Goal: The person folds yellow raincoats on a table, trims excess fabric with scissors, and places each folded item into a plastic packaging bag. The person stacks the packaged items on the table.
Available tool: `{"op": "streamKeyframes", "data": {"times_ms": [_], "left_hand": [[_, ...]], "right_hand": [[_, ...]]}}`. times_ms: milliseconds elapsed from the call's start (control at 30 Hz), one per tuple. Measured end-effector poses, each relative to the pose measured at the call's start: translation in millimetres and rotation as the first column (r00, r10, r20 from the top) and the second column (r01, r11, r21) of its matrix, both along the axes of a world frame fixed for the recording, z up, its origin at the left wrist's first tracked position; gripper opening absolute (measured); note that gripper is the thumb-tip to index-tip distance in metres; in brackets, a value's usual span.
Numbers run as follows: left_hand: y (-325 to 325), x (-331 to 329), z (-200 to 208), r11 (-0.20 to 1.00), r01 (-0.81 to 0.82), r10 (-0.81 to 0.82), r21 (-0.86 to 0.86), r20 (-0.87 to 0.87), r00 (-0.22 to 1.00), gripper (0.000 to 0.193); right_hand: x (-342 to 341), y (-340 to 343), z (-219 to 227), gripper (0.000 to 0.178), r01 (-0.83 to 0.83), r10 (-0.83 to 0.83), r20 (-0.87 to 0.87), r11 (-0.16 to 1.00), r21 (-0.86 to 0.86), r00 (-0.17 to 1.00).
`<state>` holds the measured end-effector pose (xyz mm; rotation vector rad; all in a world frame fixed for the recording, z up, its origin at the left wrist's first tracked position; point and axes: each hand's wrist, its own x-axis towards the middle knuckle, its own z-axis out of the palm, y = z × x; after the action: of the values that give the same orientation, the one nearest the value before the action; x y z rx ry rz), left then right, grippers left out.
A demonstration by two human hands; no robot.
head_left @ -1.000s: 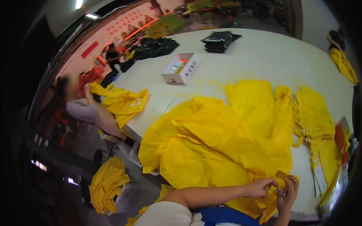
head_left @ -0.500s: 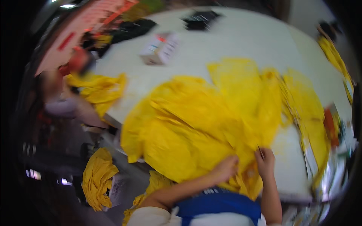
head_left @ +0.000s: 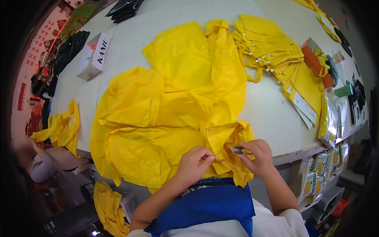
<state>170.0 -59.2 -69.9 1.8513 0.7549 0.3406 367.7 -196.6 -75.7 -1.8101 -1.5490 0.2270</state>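
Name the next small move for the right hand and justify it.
Probably ease the small metallic tool toward the left hand: the right hand holds it a short way off, over the yellow cloth, and the left fingertips are drawn together at that cloth. Whether they pinch a thread or fold is too small to tell.

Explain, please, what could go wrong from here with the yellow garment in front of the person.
The small metallic tool in the right hand is close to the folds of the yellow garment, so, if sharp, it might nick them. The left hand is only a little to the tool's left, so a slip could catch its fingers. The garment's near side droops over the edge of the white table, so it might slide down.
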Motion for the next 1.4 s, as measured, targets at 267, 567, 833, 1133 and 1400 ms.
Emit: {"op": "streamKeyframes", "data": {"times_ms": [267,567,833,1133,1400], "left_hand": [[-3,2,3,0.997,-0.024,0.023,0.075,0.023,0.999,0.006],[-7,2,1,0.993,0.015,-0.021,0.116,0.050,0.999,0.008],[-7,47,2,0.969,-0.048,0.062,0.243,-0.051,0.997,0.016],[22,83,-18,0.805,0.075,0.022,-0.589,0.155,0.988,0.017],[21,88,29,0.260,0.191,0.194,-0.946,0.245,0.950,0.043]], "right_hand": [[-21,14,-19,0.032,-0.051,0.050,0.015,0.990,0.133,0.999],[-27,18,-22,0.032,-0.051,0.046,0.032,0.983,0.175,0.998],[24,-8,-58,0.063,0.595,-0.598,-0.390,0.791,-0.143,0.701],[76,-21,-8,0.034,0.339,-0.454,-0.760,0.884,-0.321,0.465],[93,-27,33,0.030,0.122,-0.365,-0.757,0.925,-0.359,0.542]]}}
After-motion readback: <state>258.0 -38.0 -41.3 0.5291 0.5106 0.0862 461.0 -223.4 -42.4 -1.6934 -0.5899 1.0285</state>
